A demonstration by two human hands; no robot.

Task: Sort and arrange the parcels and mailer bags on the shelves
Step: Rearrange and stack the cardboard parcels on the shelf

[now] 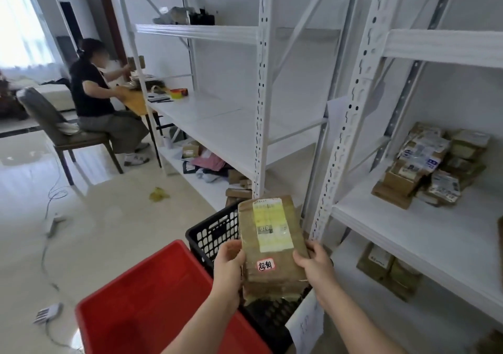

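Gripping the brown parcel (272, 244) between them, left hand (230, 261) and right hand (315, 263) clasp its edges.

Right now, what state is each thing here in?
Parcel: held up over the black crate, label facing up.
Left hand: grips the parcel's left edge.
Right hand: grips its right edge.
Black crate: open-topped.
Red bin: open, looks empty.
Shelf pile: stacked, untidy.

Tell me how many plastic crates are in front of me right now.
2. A red crate sits nearest, at lower left, and a black perforated crate sits just behind it, partly hidden by the brown parcel held in both hands. Others may be out of view.
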